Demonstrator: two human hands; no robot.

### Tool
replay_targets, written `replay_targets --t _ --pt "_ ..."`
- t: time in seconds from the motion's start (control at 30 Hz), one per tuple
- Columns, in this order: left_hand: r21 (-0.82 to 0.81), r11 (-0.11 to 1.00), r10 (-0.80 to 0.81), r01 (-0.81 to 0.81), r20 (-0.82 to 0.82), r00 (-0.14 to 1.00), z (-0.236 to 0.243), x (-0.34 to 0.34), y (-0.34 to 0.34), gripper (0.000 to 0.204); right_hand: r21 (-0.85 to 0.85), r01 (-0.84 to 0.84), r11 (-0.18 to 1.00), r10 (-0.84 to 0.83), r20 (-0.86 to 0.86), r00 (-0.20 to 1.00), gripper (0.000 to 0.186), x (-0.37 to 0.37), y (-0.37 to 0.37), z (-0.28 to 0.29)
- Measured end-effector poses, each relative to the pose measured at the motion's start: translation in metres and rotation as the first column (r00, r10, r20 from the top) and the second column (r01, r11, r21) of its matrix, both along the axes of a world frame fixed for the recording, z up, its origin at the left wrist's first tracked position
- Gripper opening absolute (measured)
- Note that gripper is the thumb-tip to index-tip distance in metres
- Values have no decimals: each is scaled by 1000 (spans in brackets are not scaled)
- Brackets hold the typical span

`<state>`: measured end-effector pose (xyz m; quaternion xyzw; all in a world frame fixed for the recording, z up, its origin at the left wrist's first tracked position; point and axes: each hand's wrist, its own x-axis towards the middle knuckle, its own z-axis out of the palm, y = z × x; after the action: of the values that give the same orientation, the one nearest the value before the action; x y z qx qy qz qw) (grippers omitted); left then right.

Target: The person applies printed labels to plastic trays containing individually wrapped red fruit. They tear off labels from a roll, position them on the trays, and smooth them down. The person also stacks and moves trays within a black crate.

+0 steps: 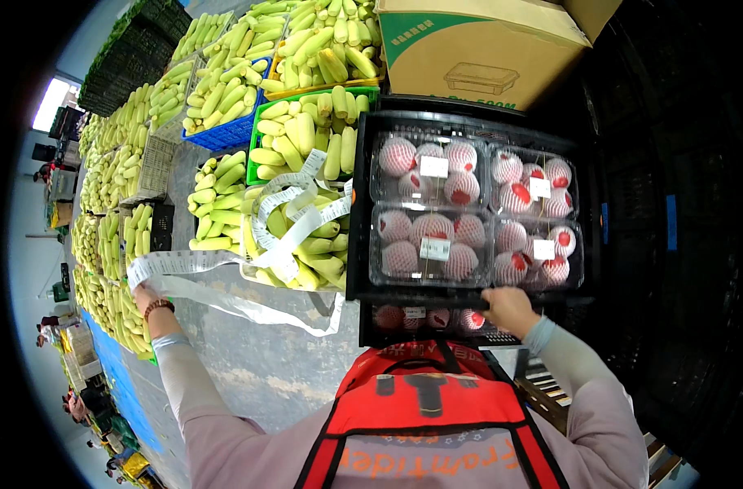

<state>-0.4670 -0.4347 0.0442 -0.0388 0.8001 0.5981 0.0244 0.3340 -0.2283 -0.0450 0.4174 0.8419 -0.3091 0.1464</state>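
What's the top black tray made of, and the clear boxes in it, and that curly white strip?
Top black tray: probably hard, dullish plastic, going by its straight, stiff-looking rim.
Clear boxes: thin, shiny plastic, it seems; fruit shows through and light glints off them.
White strip: likely smooth paper, since it curls in flat loops with printed marks, though plastic film is possible.

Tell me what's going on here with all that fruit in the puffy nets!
A person's left hand holds a long strip of white labels, which trails across pale green vegetables. Their right hand holds the near edge of a black crate. Inside are four clear boxes of red fruit in foam nets, and each box already has a white sticker on top.
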Motion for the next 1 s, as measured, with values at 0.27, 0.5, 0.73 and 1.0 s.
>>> replay_targets --t 0.27,0.5,0.73,1.0 --pt "216 933 -310 289 73 948 -106 40 88 26 32 55 998 -54 -35 998 21 45 -104 -3" --pt "-52 208 -956 977 199 214 -97 219 164 28 -125 143 982 -143 7 990 25 47 -166 -37" --pt "48 148 -953 988 275 129 -137 367 175 19 -137 174 975 -184 -64 981 16 45 -164 -40" --pt "-373 -24 -981 927 189 51 -123 394 164 23 14 170 985 -169 -57 984 15 32 -178 -50"
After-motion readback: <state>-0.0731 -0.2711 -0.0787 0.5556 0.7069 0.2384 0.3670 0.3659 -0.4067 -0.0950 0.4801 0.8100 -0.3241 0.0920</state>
